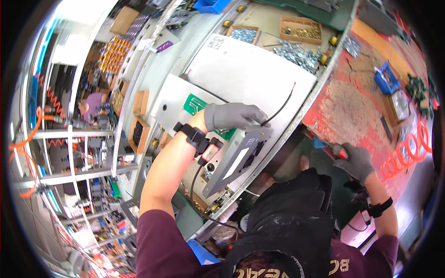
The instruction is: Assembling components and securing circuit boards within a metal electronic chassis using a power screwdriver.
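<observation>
My left hand (pixel 234 116), in a grey glove, is closed over the upper end of a grey metal housing (pixel 236 160), which stands tilted on its edge. A black wire (pixel 282 109) with a reddish tip sticks out beside my fingers. Under that arm lies a pale metal plate (pixel 174 95) with a green circuit board (pixel 193 104) on it, partly covered by my hand. To the right, over the edge of the red worktop, my gloved right hand (pixel 356 162) is wrapped around a red-handled hand tool (pixel 341 153); its kind cannot be made out.
A white sheet (pixel 250 69) covers much of the bench. Loose screws (pixel 296 56) and a carton of brass-coloured fasteners (pixel 301 30) are at its far end. The worn red worktop (pixel 343 97) bears a blue bin (pixel 386 78) and a coiled orange hose (pixel 405 155). Another person (pixel 95 106) is far left.
</observation>
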